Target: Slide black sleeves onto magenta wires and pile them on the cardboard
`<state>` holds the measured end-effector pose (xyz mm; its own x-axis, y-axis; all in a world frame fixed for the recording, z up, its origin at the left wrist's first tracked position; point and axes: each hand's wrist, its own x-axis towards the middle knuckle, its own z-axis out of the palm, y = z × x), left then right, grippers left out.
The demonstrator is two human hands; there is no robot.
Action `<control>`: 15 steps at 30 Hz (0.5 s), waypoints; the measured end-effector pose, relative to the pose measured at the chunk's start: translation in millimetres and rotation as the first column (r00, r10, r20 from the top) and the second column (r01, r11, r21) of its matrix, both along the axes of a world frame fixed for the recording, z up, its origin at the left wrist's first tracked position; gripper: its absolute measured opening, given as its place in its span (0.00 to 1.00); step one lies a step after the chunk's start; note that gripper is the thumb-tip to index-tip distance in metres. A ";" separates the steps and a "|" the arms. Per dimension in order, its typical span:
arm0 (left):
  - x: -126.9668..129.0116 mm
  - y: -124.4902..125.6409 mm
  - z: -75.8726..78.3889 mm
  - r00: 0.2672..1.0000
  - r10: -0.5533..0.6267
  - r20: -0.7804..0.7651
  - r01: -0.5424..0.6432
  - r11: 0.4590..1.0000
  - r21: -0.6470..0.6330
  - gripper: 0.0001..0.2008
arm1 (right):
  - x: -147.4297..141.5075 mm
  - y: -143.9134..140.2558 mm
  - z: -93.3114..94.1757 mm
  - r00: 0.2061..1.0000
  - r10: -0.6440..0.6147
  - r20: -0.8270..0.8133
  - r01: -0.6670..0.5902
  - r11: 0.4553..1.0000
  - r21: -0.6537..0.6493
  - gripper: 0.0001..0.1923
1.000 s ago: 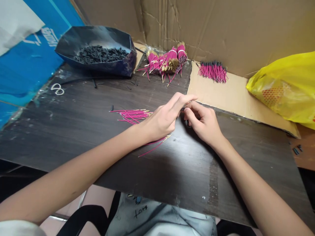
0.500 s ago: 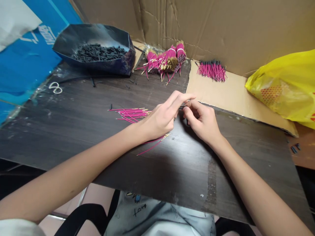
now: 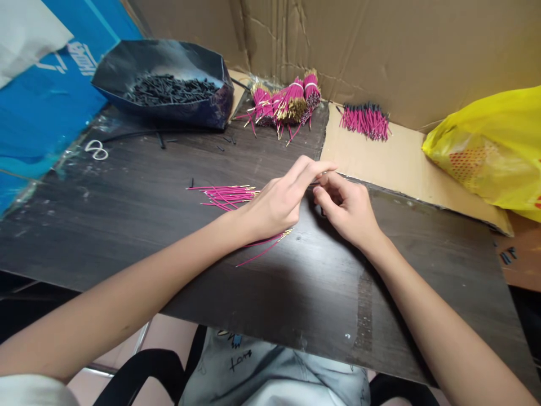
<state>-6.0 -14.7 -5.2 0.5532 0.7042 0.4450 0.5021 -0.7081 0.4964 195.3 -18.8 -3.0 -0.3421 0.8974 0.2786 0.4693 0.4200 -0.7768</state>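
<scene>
My left hand [image 3: 281, 200] and my right hand [image 3: 346, 208] meet at the fingertips over the dark table. The left index finger reaches out above the right fingertips while its other fingers curl underneath; what they hold is hidden. My right hand is closed, thumb against fingers, on a small black tube [image 3: 313, 183] that barely shows between the hands. Beside my left wrist lies a loose pile of pink wires [image 3: 230, 194] with gold-coloured tips. A few more pink wires [image 3: 264, 251] lie under the left forearm's near side.
A dark open container [image 3: 211, 115] of short black tubes stands at the back left. Banded pink wire bundles [image 3: 291, 101] lie at the back. Black-ended pink wires [image 3: 364, 121] rest on a cardboard sheet [image 3: 380, 163], near a yellow bag [image 3: 499, 152]. Loose black tubes [image 3: 160, 140] are scattered about.
Both hands keep almost the same place and pose. Less of the black piece shows between the fingertips now. The whole view has shifted very slightly.
</scene>
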 end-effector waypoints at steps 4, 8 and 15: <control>-0.8 -0.2 -0.1 0.999 -0.016 0.030 0.018 0.999 -0.035 0.34 | -0.2 -0.1 -0.1 1.000 0.000 -0.015 0.000 1.000 -0.014 0.09; -0.3 0.8 -1.1 0.999 -0.028 0.044 0.029 0.999 -0.014 0.34 | -0.5 -0.4 0.4 1.000 0.005 -0.019 -0.005 1.000 -0.018 0.09; -0.8 5.6 -4.6 0.997 -0.048 0.055 0.048 0.999 0.008 0.33 | 0.8 2.0 -0.6 0.998 0.042 -0.051 -0.041 0.999 0.010 0.14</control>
<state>-6.8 -9.2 -9.8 0.5609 0.6745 0.4801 0.4395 -0.7340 0.5178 196.0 -16.9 -3.6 -0.3640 0.8803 0.3044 0.4109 0.4450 -0.7957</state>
